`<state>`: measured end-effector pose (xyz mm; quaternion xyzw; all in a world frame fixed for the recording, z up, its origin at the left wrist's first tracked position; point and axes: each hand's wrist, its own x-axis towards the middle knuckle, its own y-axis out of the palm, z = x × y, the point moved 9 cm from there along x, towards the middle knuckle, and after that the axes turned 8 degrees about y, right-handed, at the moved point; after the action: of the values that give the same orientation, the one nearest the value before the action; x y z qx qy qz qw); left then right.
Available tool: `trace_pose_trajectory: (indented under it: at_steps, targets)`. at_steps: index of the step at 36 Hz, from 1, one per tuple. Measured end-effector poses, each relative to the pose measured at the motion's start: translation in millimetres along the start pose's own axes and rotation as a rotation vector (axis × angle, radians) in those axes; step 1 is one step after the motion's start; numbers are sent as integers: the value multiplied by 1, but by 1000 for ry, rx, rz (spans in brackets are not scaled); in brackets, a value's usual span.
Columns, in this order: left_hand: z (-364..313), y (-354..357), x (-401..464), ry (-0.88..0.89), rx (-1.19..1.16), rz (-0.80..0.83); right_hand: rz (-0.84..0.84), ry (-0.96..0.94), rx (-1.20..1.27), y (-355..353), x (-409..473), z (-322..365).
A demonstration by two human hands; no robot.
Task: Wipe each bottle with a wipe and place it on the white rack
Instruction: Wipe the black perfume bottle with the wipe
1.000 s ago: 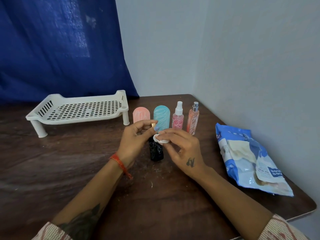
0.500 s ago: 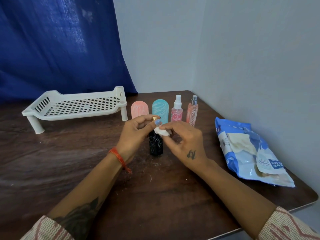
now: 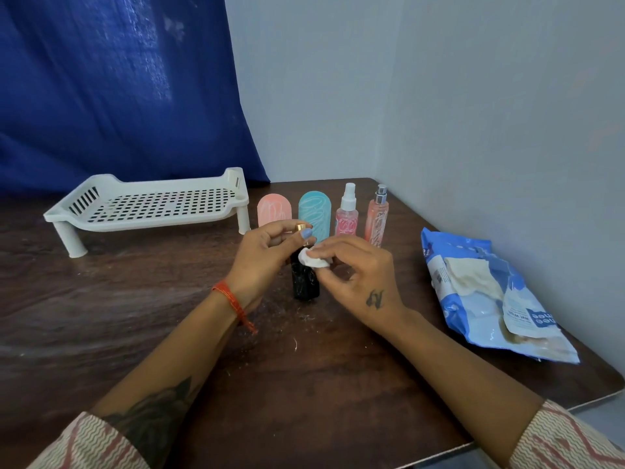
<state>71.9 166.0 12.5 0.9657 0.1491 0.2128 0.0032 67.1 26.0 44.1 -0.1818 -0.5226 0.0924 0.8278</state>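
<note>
Closest to the viewer, two bare forearms with patterned sleeves reach forward over a dark wooden table (image 3: 338,384). At mid-table stands a small black bottle (image 3: 305,282) with a gold cap, upright on the wood. On its left side, the left hand (image 3: 260,258), with an orange thread at the wrist, curls its fingers round the bottle's top, the thumb beside the gold cap. From the right, the right hand (image 3: 358,279) pinches a small white wipe (image 3: 314,258) between thumb and fingers and presses it against the bottle's upper part.

Off to the right, near the wall, lies a blue and white wipe packet (image 3: 490,299), opened, with a pale wipe showing.

Just behind the hands, four more bottles stand in a row: a pink rounded bottle (image 3: 274,213), a teal rounded bottle (image 3: 315,211), a pink spray bottle (image 3: 347,214) with a white top, and a slim peach spray bottle (image 3: 378,218) with a silver top.

Farther back on the left stands the white rack (image 3: 145,206), perforated, on short legs, with no bottle on it. Behind it hangs a blue curtain (image 3: 118,89).
</note>
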Motion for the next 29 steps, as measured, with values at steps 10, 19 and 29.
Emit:
trace_pose_trajectory:
  at_steps: [10,19,29]
  targets:
    - [-1,-1,1,11,30,7,31,-11,-23,3,1,4]
    - [-1,-1,1,-1,54,13,-9,77,-55,0,4,-9]
    - [-2,-2,1,7,70,10,31,44,-31,3,-1,-6]
